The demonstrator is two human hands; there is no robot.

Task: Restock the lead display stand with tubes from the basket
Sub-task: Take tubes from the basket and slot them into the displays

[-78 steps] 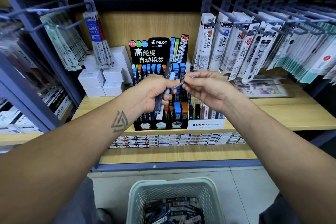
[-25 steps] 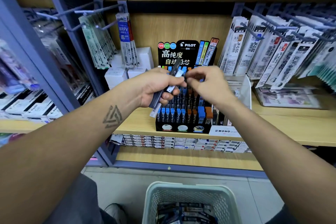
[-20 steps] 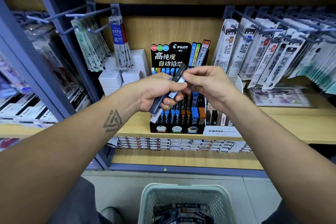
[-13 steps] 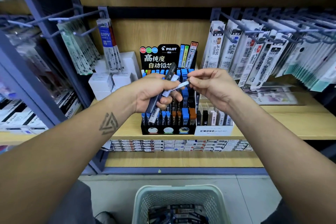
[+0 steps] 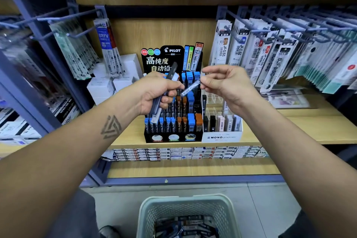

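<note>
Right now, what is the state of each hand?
Left hand: grips a bundle of tubes.
Right hand: pinches a single tube.

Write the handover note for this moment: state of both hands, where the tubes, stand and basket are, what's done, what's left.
Left hand grips a bundle of tubes in front of the stand.
Right hand pinches one clear tube, not yet in a slot.
The stand on the shelf already holds many tubes.
The basket on the floor below holds more.
Left: slot the pinched tube, the bundle, then the basket's stock.
</note>
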